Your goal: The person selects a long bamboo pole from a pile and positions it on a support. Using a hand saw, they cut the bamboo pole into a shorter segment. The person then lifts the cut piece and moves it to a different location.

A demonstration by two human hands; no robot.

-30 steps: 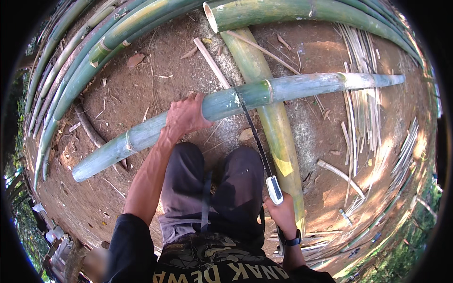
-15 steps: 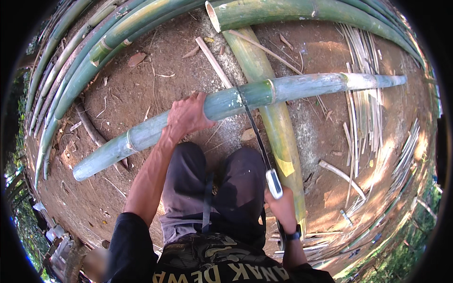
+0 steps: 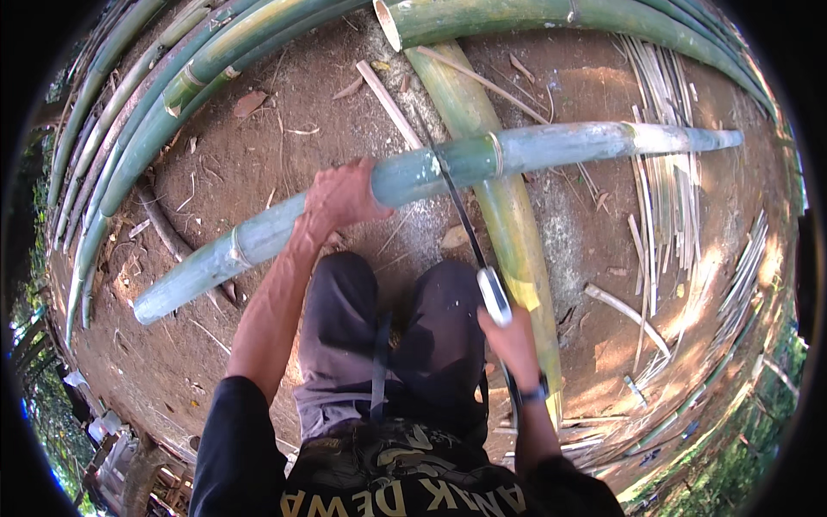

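Observation:
A long green bamboo pole (image 3: 560, 152) lies crosswise in front of my knees, resting over a yellowish-green bamboo pole (image 3: 515, 233) on the ground. My left hand (image 3: 346, 196) is wrapped over the crosswise pole, left of its middle. In my right hand (image 3: 510, 334) is the white handle of a hand saw (image 3: 469, 231). The saw's thin dark blade crosses the pole between my left hand and a node ring, touching its top. How deep the blade sits in the bamboo I cannot tell. Pale sawdust lies on the soil around the blade.
Several long bamboo poles (image 3: 194, 77) are stacked at the far left. A thick cut pole (image 3: 482, 23) lies along the far edge. Split bamboo strips (image 3: 668, 198) spread over the soil at the right. A curved dark branch (image 3: 172, 237) lies beneath the pole's left end.
My right hand has pushed the saw forward, away from me, so more blade shows beyond the pole. My left hand keeps its grip on the bamboo, which has shifted slightly.

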